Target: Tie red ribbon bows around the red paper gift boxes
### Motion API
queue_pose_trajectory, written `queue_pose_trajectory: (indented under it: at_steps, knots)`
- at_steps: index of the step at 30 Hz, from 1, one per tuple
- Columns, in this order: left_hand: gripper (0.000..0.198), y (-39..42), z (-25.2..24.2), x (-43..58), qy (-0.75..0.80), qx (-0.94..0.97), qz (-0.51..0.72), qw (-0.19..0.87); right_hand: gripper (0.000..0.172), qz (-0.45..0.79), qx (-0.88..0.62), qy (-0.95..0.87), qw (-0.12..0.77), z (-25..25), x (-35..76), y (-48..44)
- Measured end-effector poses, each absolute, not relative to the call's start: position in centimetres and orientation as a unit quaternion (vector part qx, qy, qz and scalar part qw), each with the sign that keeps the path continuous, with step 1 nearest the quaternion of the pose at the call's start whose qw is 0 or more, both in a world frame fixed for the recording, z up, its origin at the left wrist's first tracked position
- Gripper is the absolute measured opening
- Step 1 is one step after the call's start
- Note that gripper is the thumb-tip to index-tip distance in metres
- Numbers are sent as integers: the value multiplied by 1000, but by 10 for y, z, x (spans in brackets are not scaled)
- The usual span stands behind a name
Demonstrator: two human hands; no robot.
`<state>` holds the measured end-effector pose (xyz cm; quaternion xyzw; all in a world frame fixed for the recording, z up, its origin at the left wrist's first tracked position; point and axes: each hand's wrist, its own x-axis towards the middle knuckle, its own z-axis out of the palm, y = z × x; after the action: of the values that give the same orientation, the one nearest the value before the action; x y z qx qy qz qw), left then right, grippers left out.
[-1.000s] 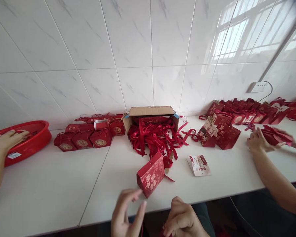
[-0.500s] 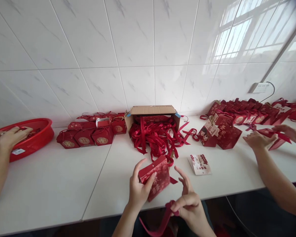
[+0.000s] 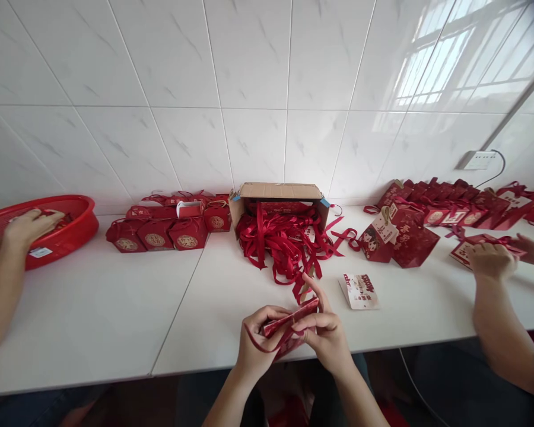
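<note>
My left hand [image 3: 260, 338] is closed around a small red gift box [image 3: 296, 314] near the front edge of the table. At the top of that box, my right hand [image 3: 323, 335] pinches a dark red ribbon [image 3: 267, 343], which loops across my left fingers. The ribbon's end is hidden between the fingers and the box. Just beyond my hands, a tangle of red ribbons [image 3: 289, 237] spills from a cardboard box [image 3: 278, 191]. A printed white-and-red card [image 3: 360, 292] lies to the right of my hands.
Hexagonal red boxes [image 3: 155, 234] with gold emblems stand at left. A co-worker's hand [image 3: 35, 225] reaches into a red basin [image 3: 82, 228]. Finished-looking red boxes [image 3: 412, 237] stand at right, where another person's hands [image 3: 493, 260] hold a red box [image 3: 463, 252]. A socket strip [image 3: 476, 159] is on the wall.
My right hand has moved up and left, bringing the ribbon from below the table edge to the top of the gift box. The box has turned in my left hand.
</note>
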<state>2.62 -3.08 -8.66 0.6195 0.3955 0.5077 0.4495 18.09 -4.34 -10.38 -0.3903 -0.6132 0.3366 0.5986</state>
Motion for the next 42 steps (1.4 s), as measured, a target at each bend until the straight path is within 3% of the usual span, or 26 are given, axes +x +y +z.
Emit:
queue_pose_trajectory:
  at_steps: [4, 8, 9, 12, 13, 16, 19, 21, 29, 35, 42]
  knots:
    - [10, -37, -86, 22, 376, 640, 488, 459, 8, 335, -398, -600, 608, -103, 184, -46]
    - [11, -43, -93, 18, 347, 656, 484, 463, 4, 256, -370, -634, 629, -106, 185, -53]
    - [11, -44, -94, 18, 338, 659, 487, 462, 12, 239, -363, -629, 645, -107, 184, -55]
    - [11, -47, -93, 15, 317, 663, 496, 463, 63, 279, -373, -578, 670, -110, 179, -60]
    - [10, -48, -92, 13, 318, 666, 490, 464, 65, 317, -380, -567, 659, -110, 178, -61]
    - [13, -55, -87, 1, 347, 683, 436, 472, 25, 381, -391, -565, 619, -111, 174, -63]
    - [52, -65, -86, -13, 385, 650, 441, 485, 27, 345, -388, -569, 638, -109, 175, -65]
    - [67, -71, -86, -19, 415, 608, 487, 470, 27, 323, -378, -577, 647, -107, 176, -66]
    - [22, -77, -66, -15, 351, 744, 471, 317, 23, 233, -337, -665, 624, -94, 176, -73]
    - [22, -80, -62, -4, 310, 723, 494, 371, 26, 210, -327, -701, 598, -92, 177, -77]
    - [18, -81, -67, 2, 383, 593, 538, 461, 27, 200, -325, -707, 596, -91, 175, -78]
